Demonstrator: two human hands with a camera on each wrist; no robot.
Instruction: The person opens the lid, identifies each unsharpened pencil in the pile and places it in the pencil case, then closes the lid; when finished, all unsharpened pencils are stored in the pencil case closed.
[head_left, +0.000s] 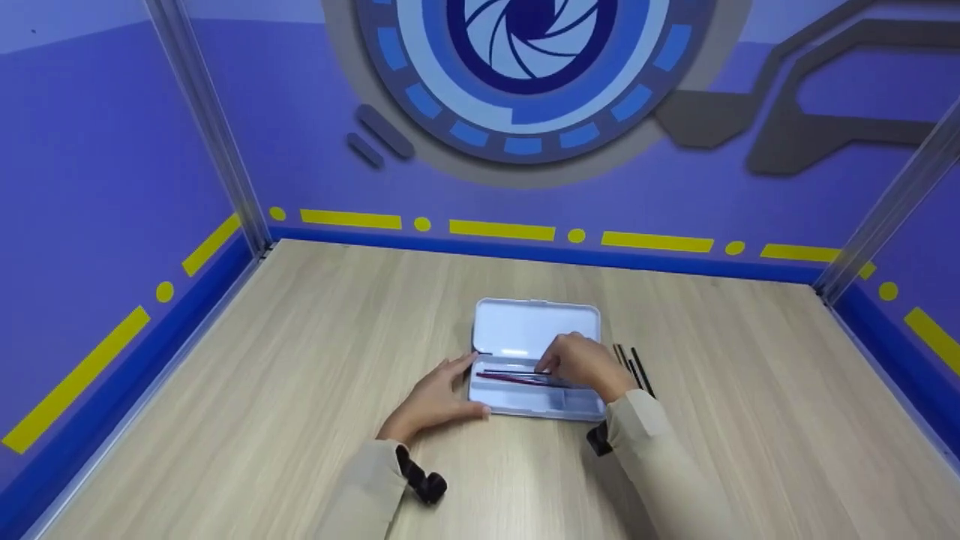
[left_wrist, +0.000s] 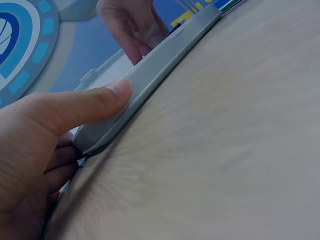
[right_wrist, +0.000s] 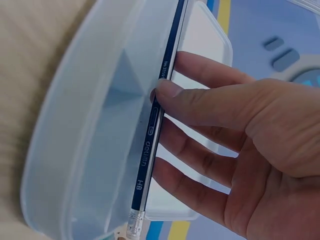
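Open pencil case — lower centre
Left hand grips its left end — right hand pinches dark HB pencil.

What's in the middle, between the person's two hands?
Part of the open pencil case, with a thin red stick and a dark one inside, lies between the left hand and the right hand. The head view shows it.

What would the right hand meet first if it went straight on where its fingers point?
Probably the case, or the red pencil inside it; the depth is unclear.
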